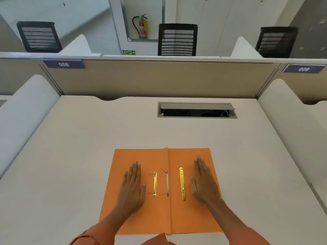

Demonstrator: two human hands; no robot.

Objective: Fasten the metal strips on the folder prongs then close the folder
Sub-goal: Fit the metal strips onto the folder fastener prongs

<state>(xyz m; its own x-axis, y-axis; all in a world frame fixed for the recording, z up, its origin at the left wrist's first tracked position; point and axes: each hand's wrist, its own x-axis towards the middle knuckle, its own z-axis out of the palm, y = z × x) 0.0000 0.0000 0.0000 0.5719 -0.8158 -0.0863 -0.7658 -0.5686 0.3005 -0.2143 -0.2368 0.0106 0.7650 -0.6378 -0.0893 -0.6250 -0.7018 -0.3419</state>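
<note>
An orange folder (159,214) lies open and flat on the desk in front of me. On its left half lies a short gold metal strip (155,184), with thin prong wires beside it. A silver strip (167,183) runs along the centre fold. On the right half rests a longer gold strip (182,184). My left hand (133,184) is pressed flat on the left half, just left of the short strip. My right hand (203,181) is flat on the right half, just right of the long strip. Neither hand holds anything.
The white desk (88,156) has a cable hatch (197,110) with its lid raised at the back right. A beige partition (159,78) closes the far edge, and white dividers stand at both sides. Black chairs are beyond the partition.
</note>
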